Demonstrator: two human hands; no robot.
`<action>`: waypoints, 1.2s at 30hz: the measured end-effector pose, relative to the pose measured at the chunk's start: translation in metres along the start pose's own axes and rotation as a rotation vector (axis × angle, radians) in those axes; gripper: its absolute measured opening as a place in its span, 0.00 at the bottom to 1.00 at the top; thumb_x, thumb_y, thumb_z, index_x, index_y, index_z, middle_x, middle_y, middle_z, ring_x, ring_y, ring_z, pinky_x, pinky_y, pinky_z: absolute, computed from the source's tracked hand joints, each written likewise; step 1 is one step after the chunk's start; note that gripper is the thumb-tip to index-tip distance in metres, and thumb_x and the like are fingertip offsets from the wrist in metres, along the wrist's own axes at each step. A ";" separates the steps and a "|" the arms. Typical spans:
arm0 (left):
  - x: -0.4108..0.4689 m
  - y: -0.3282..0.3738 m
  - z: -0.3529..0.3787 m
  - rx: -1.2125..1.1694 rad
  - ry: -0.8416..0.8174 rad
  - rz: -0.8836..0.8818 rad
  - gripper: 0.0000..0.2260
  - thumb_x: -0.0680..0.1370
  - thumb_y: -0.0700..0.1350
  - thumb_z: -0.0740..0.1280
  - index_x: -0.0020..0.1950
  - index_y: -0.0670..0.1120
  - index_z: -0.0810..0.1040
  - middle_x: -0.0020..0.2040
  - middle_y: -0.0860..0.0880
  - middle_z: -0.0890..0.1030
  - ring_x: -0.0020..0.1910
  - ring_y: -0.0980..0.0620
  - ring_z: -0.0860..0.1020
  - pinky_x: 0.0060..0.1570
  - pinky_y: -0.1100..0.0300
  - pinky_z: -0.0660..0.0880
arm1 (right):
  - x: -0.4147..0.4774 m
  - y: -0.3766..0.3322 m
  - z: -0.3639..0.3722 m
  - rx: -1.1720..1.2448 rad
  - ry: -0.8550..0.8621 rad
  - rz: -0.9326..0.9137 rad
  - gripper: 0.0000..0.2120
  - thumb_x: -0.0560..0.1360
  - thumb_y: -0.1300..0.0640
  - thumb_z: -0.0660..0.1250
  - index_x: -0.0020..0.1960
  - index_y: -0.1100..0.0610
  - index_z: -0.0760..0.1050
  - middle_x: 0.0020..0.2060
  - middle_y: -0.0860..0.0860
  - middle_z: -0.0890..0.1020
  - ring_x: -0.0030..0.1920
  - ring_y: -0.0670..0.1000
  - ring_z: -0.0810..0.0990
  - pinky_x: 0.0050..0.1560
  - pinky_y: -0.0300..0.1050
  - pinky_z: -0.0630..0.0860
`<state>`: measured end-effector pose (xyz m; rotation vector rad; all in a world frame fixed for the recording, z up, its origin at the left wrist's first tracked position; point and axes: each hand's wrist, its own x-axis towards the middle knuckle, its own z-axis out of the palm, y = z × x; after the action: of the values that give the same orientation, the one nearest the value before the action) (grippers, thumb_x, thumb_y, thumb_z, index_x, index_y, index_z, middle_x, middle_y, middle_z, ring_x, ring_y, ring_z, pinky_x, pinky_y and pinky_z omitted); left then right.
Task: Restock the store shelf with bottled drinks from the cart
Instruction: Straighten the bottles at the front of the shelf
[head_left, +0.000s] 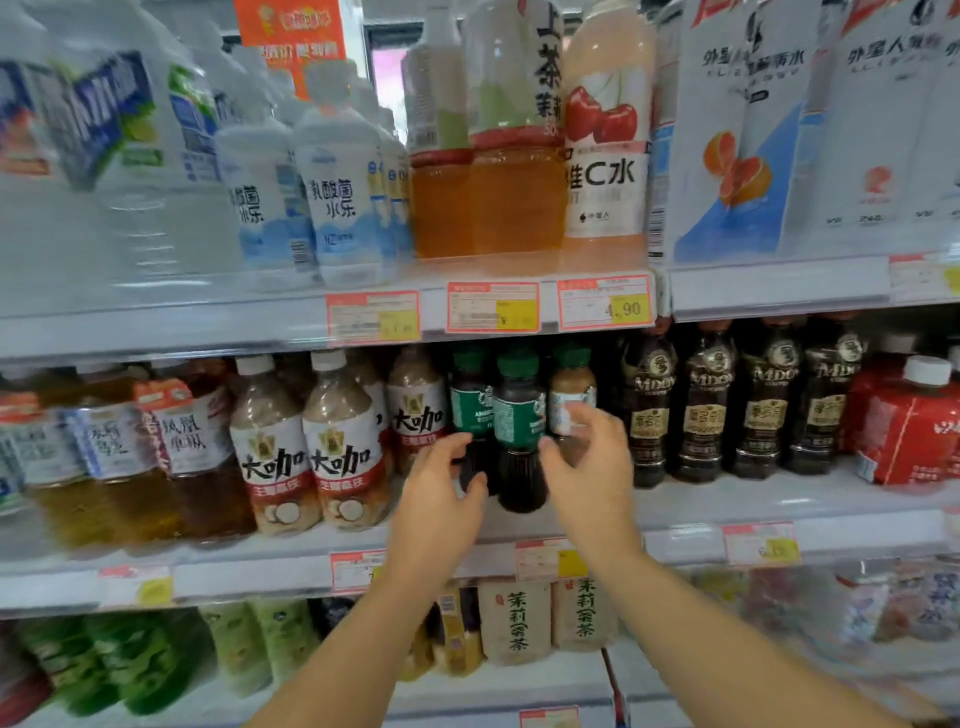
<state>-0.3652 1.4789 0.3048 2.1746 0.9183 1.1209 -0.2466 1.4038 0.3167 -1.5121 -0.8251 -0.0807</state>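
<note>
A dark coffee bottle with a green cap and green label stands at the front of the middle shelf. My left hand is just left of it, fingers spread and curled around the base of a second green-label bottle. On the other side is my right hand; its thumb rests at the front bottle's side and its fingers lie loosely over a beige green-capped bottle behind. Neither hand lifts a bottle. The cart is out of view.
Milk-coffee bottles stand to the left and dark coffee bottles to the right. Red packs sit far right. The upper shelf holds large bottles, and tea bottles fill the shelf below. Price tags line the edges.
</note>
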 end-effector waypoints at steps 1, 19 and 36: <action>0.003 0.001 0.003 -0.012 -0.018 0.011 0.21 0.76 0.45 0.66 0.68 0.51 0.67 0.61 0.52 0.74 0.55 0.57 0.73 0.53 0.64 0.68 | 0.000 0.002 0.002 0.003 0.072 -0.005 0.21 0.72 0.63 0.68 0.63 0.57 0.70 0.54 0.49 0.71 0.53 0.46 0.73 0.57 0.42 0.72; 0.005 0.024 0.053 -0.125 0.211 -0.096 0.28 0.70 0.51 0.73 0.65 0.48 0.65 0.62 0.50 0.72 0.57 0.49 0.74 0.49 0.54 0.75 | 0.021 0.027 -0.005 -0.171 -0.035 -0.016 0.23 0.69 0.60 0.73 0.62 0.60 0.70 0.54 0.55 0.76 0.50 0.47 0.72 0.41 0.27 0.64; -0.001 0.026 0.066 -0.173 0.173 0.037 0.28 0.69 0.49 0.73 0.66 0.50 0.68 0.59 0.54 0.71 0.55 0.56 0.72 0.49 0.65 0.68 | 0.011 0.048 -0.100 0.108 -0.003 -0.170 0.27 0.71 0.59 0.71 0.61 0.39 0.65 0.54 0.33 0.75 0.54 0.36 0.76 0.50 0.29 0.73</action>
<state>-0.3014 1.4526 0.2880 1.9863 0.8231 1.3706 -0.1699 1.3245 0.2973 -1.3398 -0.9443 -0.1574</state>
